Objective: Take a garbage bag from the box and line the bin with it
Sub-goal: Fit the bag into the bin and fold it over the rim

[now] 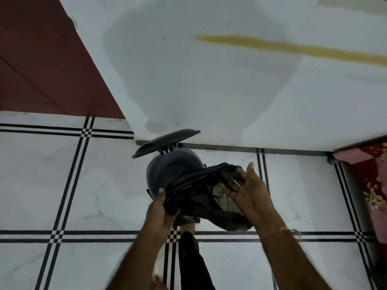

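A small dark grey pedal bin (pixel 167 170) stands on the tiled floor against the white wall, its round lid (pixel 165 142) tipped up and open. A thin black garbage bag (pixel 201 195) is stretched over the bin's near right side, its mouth spread between my hands. My left hand (pixel 161 208) pinches bunched bag material at the bin's front rim. My right hand (pixel 249 193) has its fingers spread inside the bag's mouth, holding it wide. My foot (pixel 188 225) in a dark trouser leg rests at the bin's base. No box is in view.
White floor tiles with black line borders (pixel 83 185) surround the bin. A white wall (pixel 209 80) rises behind it, a dark red door or panel (pixel 41 59) at the left. A red and pink patterned cloth (pixel 372 185) hangs over furniture at the right edge.
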